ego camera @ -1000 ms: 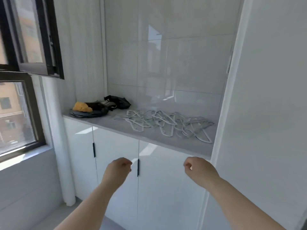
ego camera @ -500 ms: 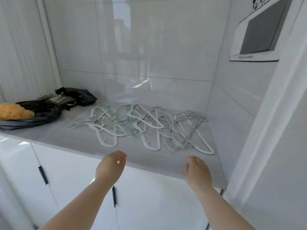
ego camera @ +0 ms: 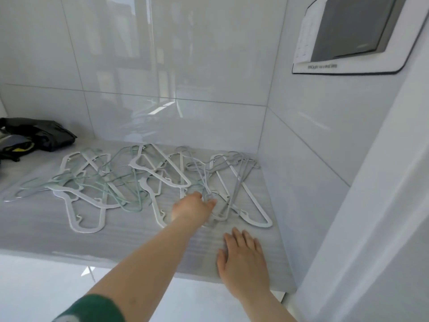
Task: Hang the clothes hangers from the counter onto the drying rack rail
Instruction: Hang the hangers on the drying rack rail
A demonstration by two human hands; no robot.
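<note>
Several clothes hangers (ego camera: 144, 182), white, pale green and grey, lie tangled on the grey counter (ego camera: 41, 219). My left hand (ego camera: 192, 208) reaches into the right part of the pile. Its thumb and fingers curl onto a thin grey wire hanger (ego camera: 234, 187), which still lies flat on the counter. My right hand (ego camera: 243, 254) rests on the counter near the front edge, palm down with straight fingers, just short of a white hanger (ego camera: 255, 212). No drying rack rail is in view.
A dark bundle of bags (ego camera: 34, 138) sits at the counter's back left. Glossy tiled walls close the back and right side. A white-framed panel (ego camera: 348, 36) is mounted on the right wall. White cabinet fronts (ego camera: 46, 287) lie below the counter.
The view has moved closer to the counter. My left hand went forward from the counter edge into the hangers. My right hand moved onto the counter top and flattened.
</note>
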